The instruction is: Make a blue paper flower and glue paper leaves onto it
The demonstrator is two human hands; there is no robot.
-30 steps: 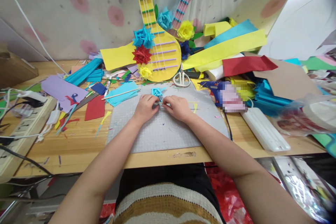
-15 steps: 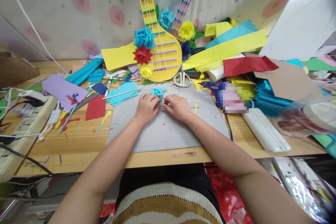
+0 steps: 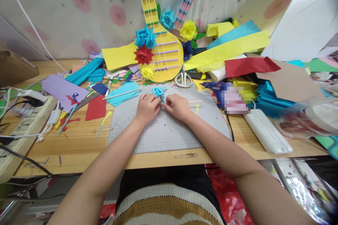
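A light-blue paper flower (image 3: 158,92) sits between my hands over the grey cutting mat (image 3: 158,137). My left hand (image 3: 148,107) is closed, its fingertips pinching at the flower's lower end. My right hand (image 3: 179,107) is closed too, thumb and forefinger meeting near the same spot. Out past its right side runs a thin pale stick (image 3: 195,101), slightly blurred, which the hand seems to grip. Fingers hide where flower and stick meet. On the mat by the right hand lies a small yellow paper strip (image 3: 196,109).
Behind the mat stands a yellow paper guitar (image 3: 169,56) with paper flowers. White-handled scissors (image 3: 183,79) lie before it. A blue glue gun (image 3: 218,93), partly blurred out, and a white power bank-like block (image 3: 268,130) lie right. Left are blue paper sheets (image 3: 125,93) and a power strip (image 3: 29,130).
Both hands stay nearly in place, fingertips shifting slightly. The flower has turned or tipped a little, and the stick's visible end has moved slightly right and up.
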